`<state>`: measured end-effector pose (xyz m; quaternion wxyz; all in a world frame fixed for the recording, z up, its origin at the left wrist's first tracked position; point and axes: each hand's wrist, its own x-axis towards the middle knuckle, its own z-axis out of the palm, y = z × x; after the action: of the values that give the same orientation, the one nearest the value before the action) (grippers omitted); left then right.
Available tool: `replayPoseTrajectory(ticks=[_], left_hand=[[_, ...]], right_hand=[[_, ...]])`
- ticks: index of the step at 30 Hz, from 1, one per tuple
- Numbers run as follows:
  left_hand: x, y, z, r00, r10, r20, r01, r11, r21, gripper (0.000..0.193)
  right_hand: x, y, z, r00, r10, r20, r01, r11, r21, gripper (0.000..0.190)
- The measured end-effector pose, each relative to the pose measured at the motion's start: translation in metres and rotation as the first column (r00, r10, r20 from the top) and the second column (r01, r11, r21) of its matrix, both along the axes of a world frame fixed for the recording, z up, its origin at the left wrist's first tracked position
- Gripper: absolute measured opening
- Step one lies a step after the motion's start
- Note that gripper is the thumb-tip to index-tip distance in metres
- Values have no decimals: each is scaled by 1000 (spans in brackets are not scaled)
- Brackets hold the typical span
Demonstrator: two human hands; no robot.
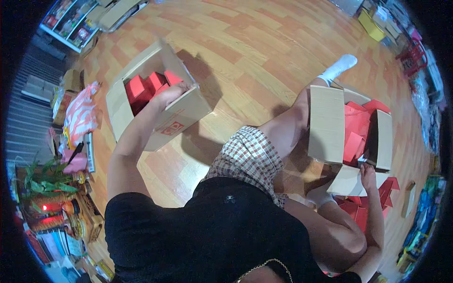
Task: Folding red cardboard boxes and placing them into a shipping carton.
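Note:
On the left, an open cardboard box point(177, 123) with red printing holds several red folded card boxes point(136, 90). My left hand point(172, 94) reaches over its near right rim, with the fingertips hidden behind the wall; it appears to grip that wall. To the right, a second cardboard box point(325, 123) stands with its flaps spread and holds red card pieces point(354, 132). My right hand point(368, 175) is at the near flap point(348, 180) of this box, fingers at the opening. A small whitish thing point(362, 159) shows near those fingertips; whether I hold it cannot be told.
More red card pieces point(357, 208) lie on the wood-pattern floor point(244, 46) beside my bent right leg. My outstretched leg point(286, 134) runs between the two boxes. A striped plastic bag point(82, 113), a potted plant point(46, 182) and a glass display cabinet point(70, 23) line the left side.

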<state>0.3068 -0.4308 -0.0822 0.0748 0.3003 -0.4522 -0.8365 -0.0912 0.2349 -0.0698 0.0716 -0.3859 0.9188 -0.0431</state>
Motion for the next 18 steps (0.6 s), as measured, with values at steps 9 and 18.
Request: replayPoseTrajectory(ticks=[9, 18], left_hand=[[-9, 4, 1, 855, 468, -224, -377, 856, 353, 36], [-10, 6, -2, 873, 449, -192, -397, 881, 258, 35]], right_hand=[[0, 1, -1, 999, 4, -41, -2, 999, 54, 25], [4, 1, 1, 1000, -24, 5, 24, 1000, 16, 28]])
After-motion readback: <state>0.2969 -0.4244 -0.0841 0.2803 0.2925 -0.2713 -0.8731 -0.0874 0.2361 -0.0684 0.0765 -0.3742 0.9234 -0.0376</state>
